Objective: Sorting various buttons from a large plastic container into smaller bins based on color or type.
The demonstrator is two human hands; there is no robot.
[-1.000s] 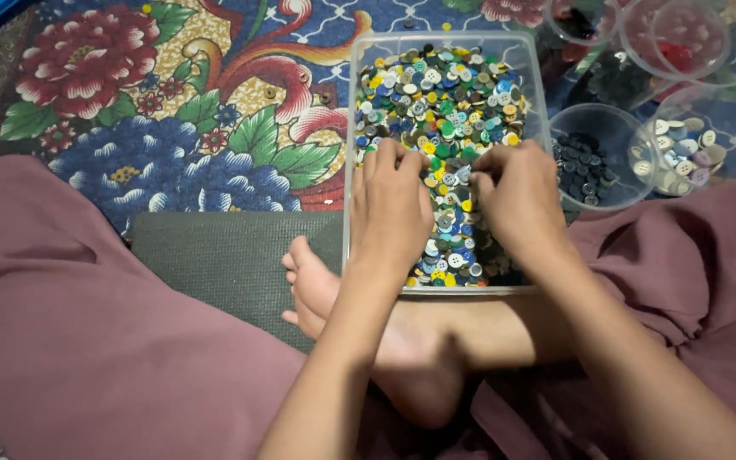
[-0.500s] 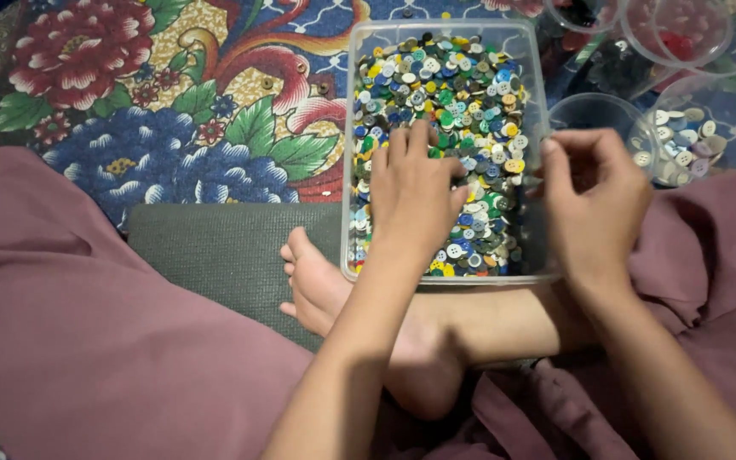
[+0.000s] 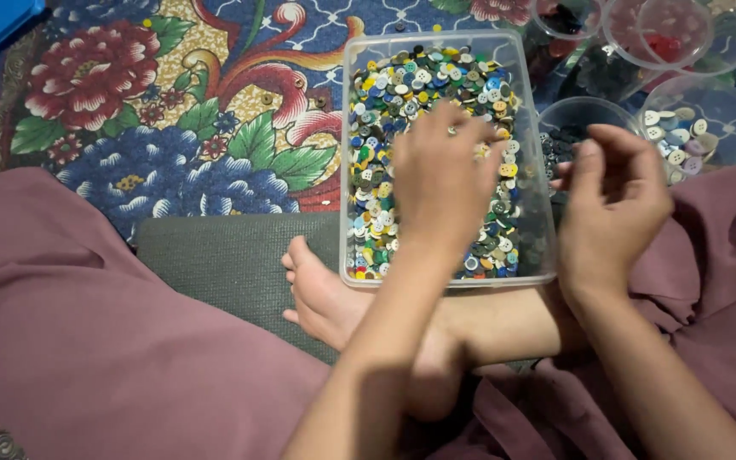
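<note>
Spread loosely, palm down, the left hand (image 3: 440, 183) rests on the heap of mixed buttons (image 3: 402, 94) in the clear rectangular tray (image 3: 347, 153) at the upper middle of the frame, gripping nothing that shows; a ring sits on one finger. Right of the tray, the right hand (image 3: 615, 200) hovers with thumb and fingertips drawn narrowly together, but whether a button lies between them I cannot tell. It hangs just beside a small round tub of dark buttons (image 3: 568, 128), with a tub of pale buttons (image 3: 696, 128) further right and more clear tubs (image 3: 666, 34) along the top edge. The buttons look light, hard and slick, likely to slide and scatter, so each is best pinched by its rim between thumb and forefinger; the thin-walled tray would probably flex and is better taken at its long sides. The tray sits above a bare foot (image 3: 325, 294) on a grey mat (image 3: 215, 255), over a flowered rug (image 3: 129, 102). Compared with half a second ago, the right hand has moved further right, away from the tray's edge toward the dark-button tub, while the left stays on the heap, a little higher.
</note>
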